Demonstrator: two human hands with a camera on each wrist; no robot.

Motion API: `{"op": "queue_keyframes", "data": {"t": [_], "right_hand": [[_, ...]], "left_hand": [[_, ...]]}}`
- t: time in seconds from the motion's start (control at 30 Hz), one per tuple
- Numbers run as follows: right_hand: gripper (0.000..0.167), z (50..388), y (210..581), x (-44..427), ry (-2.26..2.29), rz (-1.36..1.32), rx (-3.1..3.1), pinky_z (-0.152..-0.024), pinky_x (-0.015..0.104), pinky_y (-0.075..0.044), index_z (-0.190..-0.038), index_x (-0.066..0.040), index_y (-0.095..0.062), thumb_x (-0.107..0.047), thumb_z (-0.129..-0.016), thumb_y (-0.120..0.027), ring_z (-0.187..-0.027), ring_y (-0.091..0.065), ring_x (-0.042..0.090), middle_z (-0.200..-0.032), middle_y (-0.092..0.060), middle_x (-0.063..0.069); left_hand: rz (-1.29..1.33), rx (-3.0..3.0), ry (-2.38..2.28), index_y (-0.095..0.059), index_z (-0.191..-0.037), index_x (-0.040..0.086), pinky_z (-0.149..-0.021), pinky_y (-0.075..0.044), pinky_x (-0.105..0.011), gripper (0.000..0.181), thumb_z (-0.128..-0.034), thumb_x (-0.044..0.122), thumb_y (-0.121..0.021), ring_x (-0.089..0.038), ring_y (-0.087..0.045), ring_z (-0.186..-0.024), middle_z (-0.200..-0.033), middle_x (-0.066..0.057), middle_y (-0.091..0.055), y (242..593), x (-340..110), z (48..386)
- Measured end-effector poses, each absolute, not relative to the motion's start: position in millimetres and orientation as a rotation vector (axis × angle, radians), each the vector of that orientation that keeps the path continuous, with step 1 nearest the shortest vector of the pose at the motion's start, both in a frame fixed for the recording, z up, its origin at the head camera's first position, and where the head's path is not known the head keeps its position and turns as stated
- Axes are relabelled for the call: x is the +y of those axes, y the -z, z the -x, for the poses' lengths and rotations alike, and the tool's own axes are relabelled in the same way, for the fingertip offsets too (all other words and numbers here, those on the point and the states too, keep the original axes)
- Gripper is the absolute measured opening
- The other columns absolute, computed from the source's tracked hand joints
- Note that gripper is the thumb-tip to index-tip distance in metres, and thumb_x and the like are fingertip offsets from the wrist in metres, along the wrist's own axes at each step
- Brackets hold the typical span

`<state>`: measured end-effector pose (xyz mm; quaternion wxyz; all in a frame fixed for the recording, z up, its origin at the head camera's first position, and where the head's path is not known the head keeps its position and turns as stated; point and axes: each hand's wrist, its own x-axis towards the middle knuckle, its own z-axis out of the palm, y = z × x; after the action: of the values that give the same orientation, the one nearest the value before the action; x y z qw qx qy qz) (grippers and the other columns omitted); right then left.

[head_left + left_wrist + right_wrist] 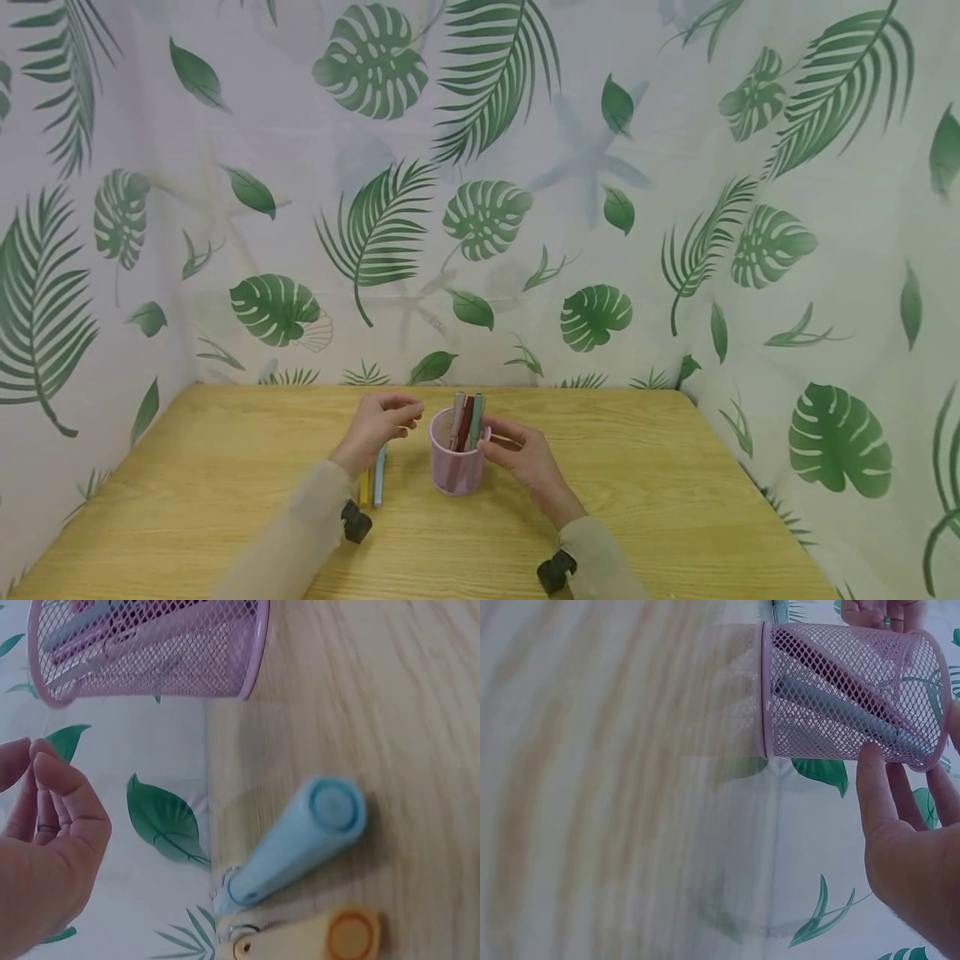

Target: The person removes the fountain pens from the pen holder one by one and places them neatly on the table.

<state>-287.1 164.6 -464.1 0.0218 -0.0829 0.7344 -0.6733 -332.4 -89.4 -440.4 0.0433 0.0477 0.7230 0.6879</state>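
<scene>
A pink mesh cup stood upright on the wood-grained counter, between the person's 2 hands, and 3 pens leaned inside it: 1 pale pinkish pen, 1 dark red pen and 1 grey-green pen, their upper ends rising above the rim.

The right hand held the cup by its right side, close to the rim. Its fingers were slightly bent and parted, with the fingertips against the mesh and the thumb at the rim.

The left hand hung in the air just left of the cup, apart from it. Its fingers were loosely curled, the tips of thumb and forefinger nearly meeting, and they had hold of nothing.

Below the left hand, 2 markers lay on the counter, to the left of the cup: a light blue marker and, beside it, a yellow marker. The left wrist view showed their round ends, with thin loops near the other ends.

Both arms wore pale sleeves, and a small black device sat at each wrist. Behind the counter hung a whitish backdrop printed with green leaves and fainter starfish.
</scene>
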Motion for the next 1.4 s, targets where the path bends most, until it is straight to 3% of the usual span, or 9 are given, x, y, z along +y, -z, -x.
{"op": "queue_keyframes", "data": {"t": [0.53,0.9,1.13,1.4], "right_hand": [[0.046,287,464,166,2.092,0.243,2.258,-0.097,0.038,-0.053,-0.134,-0.006,-0.060,-0.012,-0.090,-0.071,-0.123,-0.059,0.032,-0.137,-0.058,0.016],[0.046,287,463,165,2.082,0.260,2.258,-0.098,0.039,-0.052,-0.134,-0.007,-0.059,-0.014,-0.090,-0.071,-0.124,-0.058,0.033,-0.138,-0.058,0.015],[0.047,287,465,166,2.079,0.267,2.249,-0.099,0.040,-0.052,-0.135,-0.007,-0.059,-0.015,-0.090,-0.071,-0.125,-0.057,0.033,-0.139,-0.057,0.015],[0.048,287,464,165,2.080,0.279,2.259,-0.099,0.040,-0.052,-0.135,-0.007,-0.059,-0.017,-0.091,-0.071,-0.125,-0.057,0.034,-0.139,-0.057,0.016]], "left_hand": [[-0.196,2.223,-2.191,-0.069,-0.107,-0.003,-0.066,-0.051,-0.023,0.025,-0.0896,0.014,-0.072,-0.011,-0.061,-0.075,-0.089,-0.001,-0.069,437,-65,335],[-0.237,2.352,-2.069,-0.071,-0.113,0.005,-0.076,-0.048,-0.028,0.029,-0.0874,0.018,-0.074,-0.013,-0.061,-0.092,-0.105,-0.004,-0.072,432,-50,340],[-0.273,2.367,-2.015,-0.072,-0.115,0.012,-0.091,-0.052,-0.038,0.030,-0.0855,0.018,-0.076,-0.019,-0.063,-0.103,-0.111,-0.006,-0.071,435,-44,344],[-0.327,2.372,-1.986,-0.071,-0.116,0.013,-0.093,-0.051,-0.050,0.032,-0.0850,0.014,-0.076,-0.020,-0.064,-0.099,-0.108,-0.008,-0.072,438,-37,346]]}}
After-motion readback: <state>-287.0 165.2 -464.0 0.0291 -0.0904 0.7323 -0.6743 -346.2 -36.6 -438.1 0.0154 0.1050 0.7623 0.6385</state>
